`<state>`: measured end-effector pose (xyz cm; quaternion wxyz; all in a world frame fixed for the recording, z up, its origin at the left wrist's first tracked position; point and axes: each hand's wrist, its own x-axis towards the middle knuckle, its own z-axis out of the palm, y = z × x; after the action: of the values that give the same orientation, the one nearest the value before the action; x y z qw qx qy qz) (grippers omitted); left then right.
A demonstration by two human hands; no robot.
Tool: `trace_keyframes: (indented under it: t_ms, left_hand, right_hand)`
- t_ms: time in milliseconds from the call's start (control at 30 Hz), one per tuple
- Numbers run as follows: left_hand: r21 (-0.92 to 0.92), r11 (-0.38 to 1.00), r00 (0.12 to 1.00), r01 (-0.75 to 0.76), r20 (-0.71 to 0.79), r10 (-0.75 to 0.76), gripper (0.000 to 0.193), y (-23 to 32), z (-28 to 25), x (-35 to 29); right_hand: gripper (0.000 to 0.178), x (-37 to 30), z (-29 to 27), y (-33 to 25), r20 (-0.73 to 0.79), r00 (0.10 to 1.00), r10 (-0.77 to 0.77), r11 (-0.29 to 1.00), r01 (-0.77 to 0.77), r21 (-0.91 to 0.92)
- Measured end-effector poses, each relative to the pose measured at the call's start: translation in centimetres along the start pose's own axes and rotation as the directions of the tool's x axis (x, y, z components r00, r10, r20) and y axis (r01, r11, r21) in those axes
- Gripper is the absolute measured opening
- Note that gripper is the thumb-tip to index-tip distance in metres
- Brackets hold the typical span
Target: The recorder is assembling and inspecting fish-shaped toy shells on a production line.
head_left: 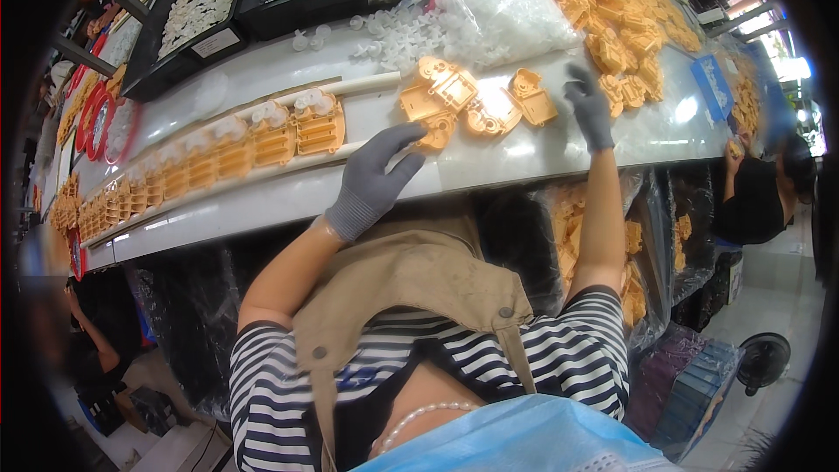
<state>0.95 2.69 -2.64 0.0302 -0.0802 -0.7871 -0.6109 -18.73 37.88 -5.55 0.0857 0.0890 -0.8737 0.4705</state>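
My left hand [374, 177], in a grey glove, reaches over the bench edge with thumb and forefinger apart. Its forefinger tip meets the edge of an orange plastic housing part [437, 129]. Just behind lies a larger orange housing [439, 87]. To their right, a rounded orange housing [492, 112] and a smaller orange shell [532, 98] rest on the white bench. My right hand [589, 109], also gloved in grey, is slightly smeared by motion. Its fingers look spread and hold nothing I can see, between the small shell and the orange pile.
A heap of orange parts [625, 35] covers the back right. Behind my hands are a clear bag [507, 22] and loose white pieces [393, 39]. Black trays [328, 2] stand at the back left. A row of orange housings [205, 166] runs along rails. Co-workers sit at both sides.
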Motion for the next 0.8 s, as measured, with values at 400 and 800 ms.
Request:
trace_keyframes:
  t_ms: [400, 800]
  left_hand:
    - [0.793, 0.598, 0.904, -0.117, -0.164, 0.395, 0.043, -2.1, -6.4, -2.6]
    - [0.703, 0.685, 0.941, -0.191, -0.068, 0.332, 0.043, -3.2, -3.8, -2.6]
  right_hand:
    - [0.041, -4.0, 1.2, -4.6, 0.159, 0.987, -0.003, 0.795, 0.099, -0.599]
    - [0.038, -6.5, 5.0, -13.3, 0.199, 0.974, 0.105, 0.877, -0.185, 0.444]
